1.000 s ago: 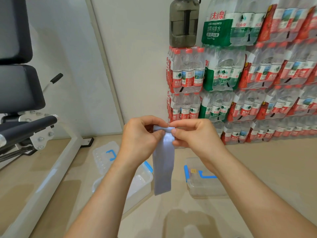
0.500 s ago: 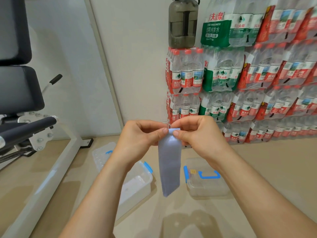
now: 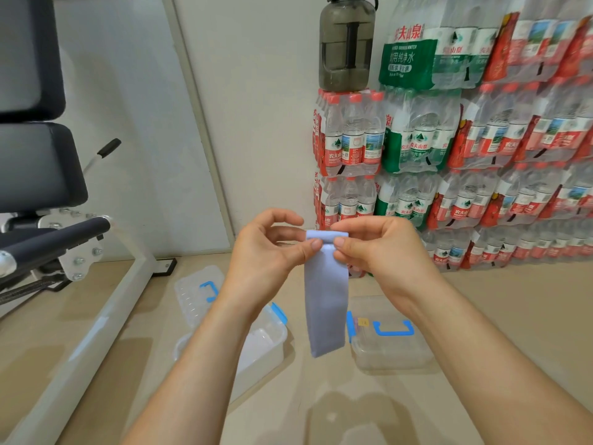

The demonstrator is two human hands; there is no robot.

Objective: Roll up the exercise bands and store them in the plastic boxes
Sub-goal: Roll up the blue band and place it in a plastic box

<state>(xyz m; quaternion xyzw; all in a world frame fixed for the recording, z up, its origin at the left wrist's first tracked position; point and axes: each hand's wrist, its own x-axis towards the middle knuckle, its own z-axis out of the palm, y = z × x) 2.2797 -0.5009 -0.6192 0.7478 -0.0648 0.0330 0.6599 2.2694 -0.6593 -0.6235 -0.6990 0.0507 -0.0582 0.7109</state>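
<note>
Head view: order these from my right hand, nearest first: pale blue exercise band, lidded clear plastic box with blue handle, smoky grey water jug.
1. pale blue flat exercise band: pinched by the right hand at its rolled top edge.
2. lidded clear plastic box with blue handle: on the floor, below the hand.
3. smoky grey water jug: atop the bottle packs, farthest.

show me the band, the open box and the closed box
band (image 3: 325, 303), head view, middle of the hanging strip
open box (image 3: 272, 354), head view, front wall right of the forearm
closed box (image 3: 393, 353), head view, clear front wall
</note>
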